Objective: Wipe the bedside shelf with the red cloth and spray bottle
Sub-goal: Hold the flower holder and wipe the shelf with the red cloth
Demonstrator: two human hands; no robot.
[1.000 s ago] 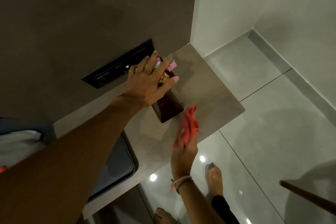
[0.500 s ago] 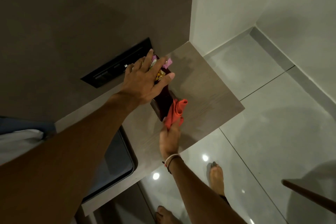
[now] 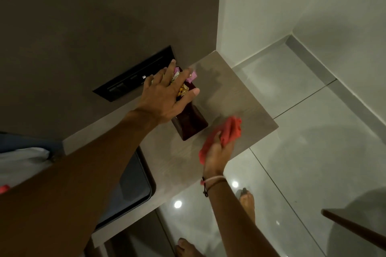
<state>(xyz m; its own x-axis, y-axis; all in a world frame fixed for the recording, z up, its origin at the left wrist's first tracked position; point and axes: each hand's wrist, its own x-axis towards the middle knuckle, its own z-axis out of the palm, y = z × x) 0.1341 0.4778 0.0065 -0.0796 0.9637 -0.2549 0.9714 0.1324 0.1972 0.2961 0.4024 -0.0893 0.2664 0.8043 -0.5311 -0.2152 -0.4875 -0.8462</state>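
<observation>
Left hand (image 3: 167,98) covering vase (image 3: 191,125) top, right hand (image 3: 217,152) half-hidden by red cloth (image 3: 229,129)

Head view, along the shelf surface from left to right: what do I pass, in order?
Dark inset tray → dark red rectangular box of paper scraps, left hand resting on top → red cloth bunched in the right hand → bare grey-brown shelf corner.

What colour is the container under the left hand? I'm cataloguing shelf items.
Dark maroon container, seen in the head view.
</observation>
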